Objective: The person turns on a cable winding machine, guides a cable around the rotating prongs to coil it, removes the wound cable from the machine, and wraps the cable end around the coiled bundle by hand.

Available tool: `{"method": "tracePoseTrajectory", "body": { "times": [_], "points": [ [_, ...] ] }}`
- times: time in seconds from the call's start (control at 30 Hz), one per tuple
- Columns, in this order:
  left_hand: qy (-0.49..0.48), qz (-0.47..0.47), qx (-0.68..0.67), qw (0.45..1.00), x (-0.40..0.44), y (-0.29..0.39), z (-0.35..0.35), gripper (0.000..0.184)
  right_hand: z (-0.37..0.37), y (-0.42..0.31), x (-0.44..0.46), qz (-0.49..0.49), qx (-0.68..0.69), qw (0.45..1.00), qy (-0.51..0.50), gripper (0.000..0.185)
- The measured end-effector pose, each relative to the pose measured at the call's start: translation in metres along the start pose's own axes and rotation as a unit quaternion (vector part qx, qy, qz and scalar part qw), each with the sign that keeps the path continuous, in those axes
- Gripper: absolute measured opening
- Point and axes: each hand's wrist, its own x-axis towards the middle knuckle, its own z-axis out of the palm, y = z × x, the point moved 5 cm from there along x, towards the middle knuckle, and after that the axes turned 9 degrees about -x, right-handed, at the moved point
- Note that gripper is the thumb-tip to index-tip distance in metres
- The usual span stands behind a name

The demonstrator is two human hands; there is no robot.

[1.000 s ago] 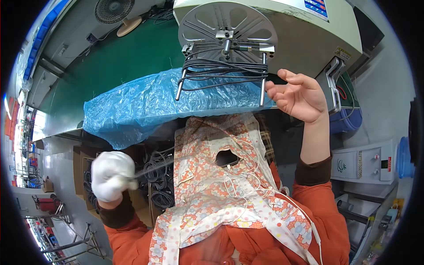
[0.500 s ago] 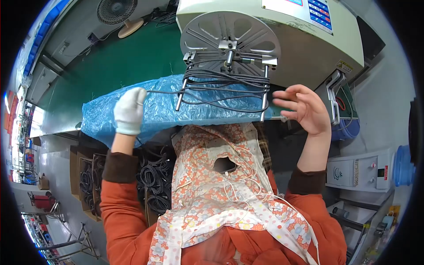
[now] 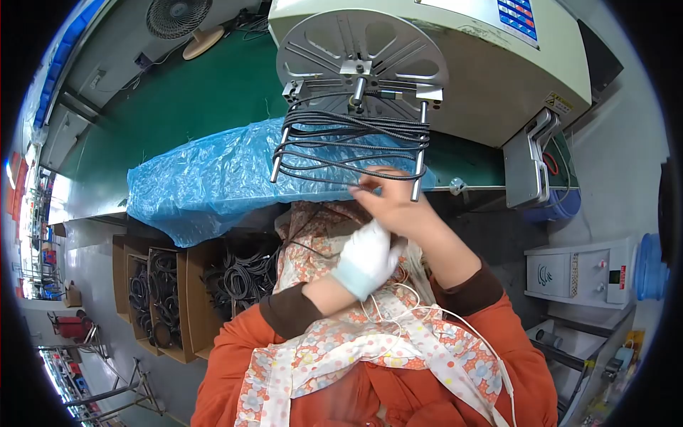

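Observation:
Black braided cable (image 3: 348, 128) is wound in several loose turns around two metal rods on a round slotted winding plate (image 3: 363, 57). My right hand (image 3: 398, 203), bare, reaches in at the lowest turns beside the right rod (image 3: 418, 160). Its thumb and fingers are bent together on the cable there. Below it, over the floral apron (image 3: 313, 277), my left hand (image 3: 366, 260) wears a white glove and lies close under my right wrist. The glove's fingers are partly hidden and smeared. A loose dark cable length hangs across the apron to the left of the glove.
Blue plastic sheeting (image 3: 206, 178) covers the front edge of the green table (image 3: 206, 92). The pale machine (image 3: 484, 85) carries the plate. Cardboard boxes (image 3: 186, 299) with coiled cables stand at lower left. A fan (image 3: 178, 18) is at the back, a blue bin (image 3: 558, 206) at right.
My left hand has come from the far left of the loops down to the lap, under my right wrist. My right hand has moved left onto the lower cable turns. The camera view has shifted slightly.

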Motion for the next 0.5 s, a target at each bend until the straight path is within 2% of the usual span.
{"method": "tracePoseTrajectory", "body": {
  "times": [0.03,0.1,0.13,0.17,0.2,0.23,0.37,0.43,0.5],
  "points": [
    [-0.024,0.001,-0.04,0.999,-0.002,0.003,0.004,0.051,-0.006,0.004,0.002,0.03,-0.008,1.0,-0.002,0.023],
    [-0.033,0.122,-0.071,0.989,-0.017,0.009,-0.008,0.04,-0.026,0.028,-0.005,0.126,0.195,0.973,-0.016,0.018],
    [-0.032,0.122,-0.071,0.989,-0.021,0.006,-0.019,0.04,-0.038,0.04,-0.01,0.125,0.194,0.973,-0.016,0.018],
    [-0.041,0.164,-0.046,0.985,-0.026,0.008,-0.032,0.035,-0.04,0.048,-0.017,0.101,0.362,0.921,-0.108,0.015],
    [-0.052,0.206,-0.02,0.977,-0.032,0.01,-0.047,0.03,-0.04,0.046,-0.023,0.072,0.516,0.831,-0.193,0.014],
    [-0.03,0.239,0.002,0.971,-0.034,0.01,-0.068,0.027,-0.042,0.043,-0.024,0.072,0.518,0.831,-0.191,0.014],
    [0.107,0.307,0.112,0.939,-0.029,0.043,-0.15,0.025,-0.057,0.0,-0.037,0.083,0.656,0.734,-0.154,0.015],
    [0.163,0.311,0.139,0.926,-0.016,0.055,-0.176,0.025,-0.061,-0.013,-0.041,0.091,0.637,0.752,-0.14,0.013],
    [0.172,0.3,0.168,0.923,0.002,0.039,-0.188,0.023,-0.066,-0.022,-0.046,0.107,0.597,0.788,-0.106,0.01]
  ]
}}
